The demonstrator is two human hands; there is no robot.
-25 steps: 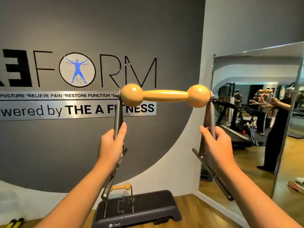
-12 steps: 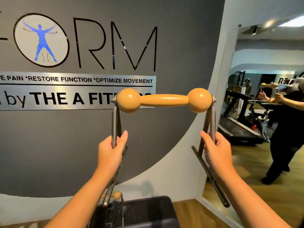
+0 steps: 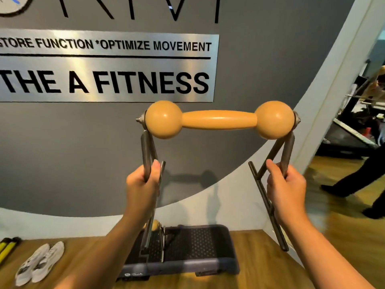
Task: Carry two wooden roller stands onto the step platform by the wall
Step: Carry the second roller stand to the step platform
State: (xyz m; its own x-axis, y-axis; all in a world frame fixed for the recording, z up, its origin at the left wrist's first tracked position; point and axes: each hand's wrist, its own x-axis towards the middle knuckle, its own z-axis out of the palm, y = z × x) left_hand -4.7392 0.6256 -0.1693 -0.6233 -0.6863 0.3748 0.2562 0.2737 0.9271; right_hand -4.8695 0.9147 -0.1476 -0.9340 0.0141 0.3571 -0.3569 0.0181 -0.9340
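I hold a wooden roller stand [image 3: 218,119] in the air in front of me: a tan roller with two ball ends on grey metal legs. My left hand [image 3: 143,184] grips its left leg and my right hand [image 3: 285,184] grips its right leg. Below, against the wall, lies the dark step platform [image 3: 200,245]. A second roller stand [image 3: 155,226] stands on the platform's left part, mostly hidden behind my left forearm and the held stand's leg.
The grey wall with a metal sign [image 3: 108,65] is straight ahead. A pair of white shoes [image 3: 39,263] and yellow-black sticks [image 3: 6,247] lie on the wooden floor at left. At right a mirror [image 3: 358,122] shows a treadmill and a person's reflection.
I have come closer to the wall and my view has tilted down. The platform now shows more fully below the held stand. Both hands keep the same grip.
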